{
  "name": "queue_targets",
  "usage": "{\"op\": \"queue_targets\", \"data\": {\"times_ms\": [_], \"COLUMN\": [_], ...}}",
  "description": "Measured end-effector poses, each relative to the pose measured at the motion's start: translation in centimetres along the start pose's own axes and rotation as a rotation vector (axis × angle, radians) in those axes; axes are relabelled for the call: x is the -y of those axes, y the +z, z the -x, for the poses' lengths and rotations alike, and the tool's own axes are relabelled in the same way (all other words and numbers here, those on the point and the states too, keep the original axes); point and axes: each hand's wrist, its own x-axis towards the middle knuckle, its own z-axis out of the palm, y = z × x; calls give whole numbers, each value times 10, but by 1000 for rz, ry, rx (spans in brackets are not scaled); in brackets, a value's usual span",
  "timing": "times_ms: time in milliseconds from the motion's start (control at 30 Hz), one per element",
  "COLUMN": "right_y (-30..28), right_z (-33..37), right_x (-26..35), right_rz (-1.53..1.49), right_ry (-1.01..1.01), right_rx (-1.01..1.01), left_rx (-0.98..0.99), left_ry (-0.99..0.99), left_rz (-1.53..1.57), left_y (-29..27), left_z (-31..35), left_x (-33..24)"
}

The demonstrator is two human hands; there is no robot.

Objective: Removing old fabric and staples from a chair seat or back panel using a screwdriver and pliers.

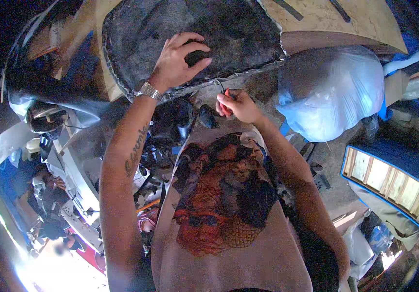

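Observation:
A black fabric-covered panel (238, 29) with a ragged, tacked edge lies at the top of the head view. My left hand (178, 61) rests on it near the front edge, fingers curved and apart, holding nothing. To the right and nearer to me, my right hand (243, 108) is closed around a red-handled tool (226, 100). Its thin metal end reaches up to the panel's front edge. The exact kind of tool cannot be made out, as my fingers cover much of it.
A curved wooden piece (331, 34) extends beyond the panel. Right of it sits a bulging plastic-wrapped bundle (336, 92). Farther right stands a blue-edged frame with wooden slats (389, 185). Cluttered parts fill the left, where another person (49, 194) is partly visible.

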Motion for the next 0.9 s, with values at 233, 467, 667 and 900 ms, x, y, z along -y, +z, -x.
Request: {"op": "queue_targets", "data": {"times_ms": [233,467,667,900], "right_y": [-16,-14,-15,11], "right_z": [-31,17,71,54], "right_x": [-46,-37,-1,85], "right_rz": [1156,994,1146,1506], "right_ry": [-662,-500,173,-218], "right_rx": [-695,-511,-229,-263], "left_rx": [13,236,264,257], "left_ry": [-14,80,26,43], "left_rz": [-14,37,141,200], "left_y": [3,-4,-9,-3], "left_z": [-4,12,11,16], "left_x": [-1,-24,-21,-10]}}
